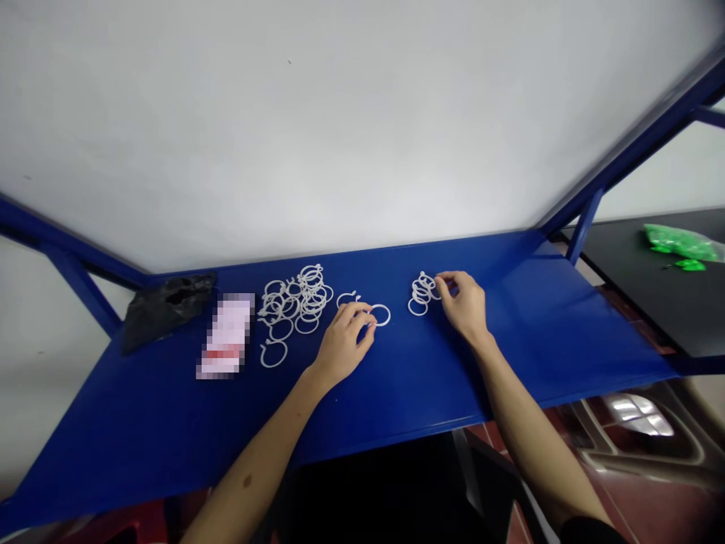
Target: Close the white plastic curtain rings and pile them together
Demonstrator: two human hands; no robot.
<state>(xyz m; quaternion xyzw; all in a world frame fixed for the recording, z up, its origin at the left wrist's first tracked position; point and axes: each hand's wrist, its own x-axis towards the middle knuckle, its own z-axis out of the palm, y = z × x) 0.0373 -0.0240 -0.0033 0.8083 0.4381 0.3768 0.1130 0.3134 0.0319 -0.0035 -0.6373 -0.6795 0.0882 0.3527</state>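
Note:
On the blue shelf (396, 385) lies a heap of several white plastic rings (294, 301). My left hand (343, 341) rests on the shelf to the right of that heap, its fingers pinched on a single white ring (381, 315). A half-open ring (347, 298) lies just behind it. My right hand (464, 304) sits further right, fingertips closed on a small stack of white rings (422, 292). One more open ring (273, 353) lies apart near the front of the heap.
A black plastic bag (164, 306) and a blurred pink packet (226, 335) lie at the left of the shelf. White wall stands behind. Blue frame struts (583, 219) rise at the right. A dark table with green pieces (680, 245) is at far right.

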